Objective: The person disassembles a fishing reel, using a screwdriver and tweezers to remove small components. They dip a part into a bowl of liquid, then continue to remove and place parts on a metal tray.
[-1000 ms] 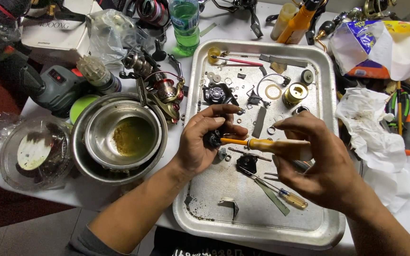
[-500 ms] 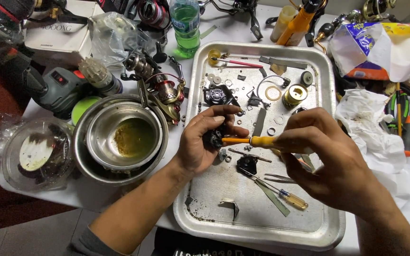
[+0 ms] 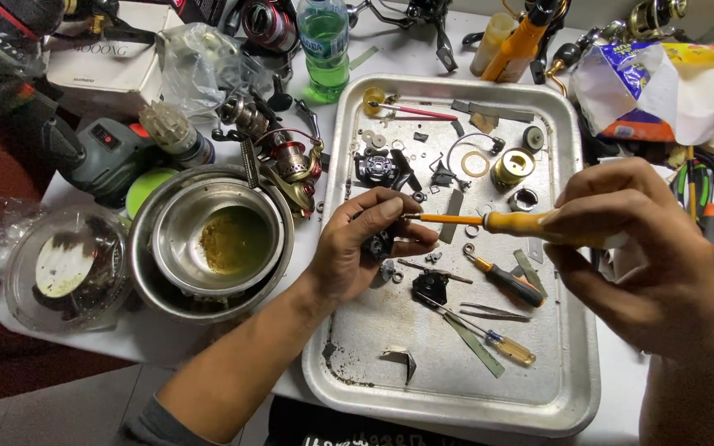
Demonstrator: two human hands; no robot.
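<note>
left hand (image 3: 357,248): centre of the frame, over the metal tray (image 3: 572,396); fingers curled tight around a small black reel part (image 3: 379,244), thumb pressed on its right side.
right hand (image 3: 630,248): right of centre; fingers clenched around the handle of a yellow-handled screwdriver (image 3: 489,220), held roughly level and pointing left.
screwdriver tip: meets the left hand's fingertips at the top of the black part; exact contact point cannot be told.
black reel part: mostly hidden by the left fingers; held just above the tray's middle.
tray contents: orange-and-black screwdriver (image 3: 506,281) and amber-handled screwdriver (image 3: 489,334) lie below the hands; tweezers (image 3: 493,311) between them; brass-coloured spool (image 3: 512,168), washers and small dark parts in the upper half.
left of tray: nested steel bowls (image 3: 208,239), the inner one with yellowish residue; round clear plastic container (image 3: 64,268) at the far left.
upper frame: green plastic bottle (image 3: 324,41) at top centre; crumpled snack bag (image 3: 663,83) at upper right.
</note>
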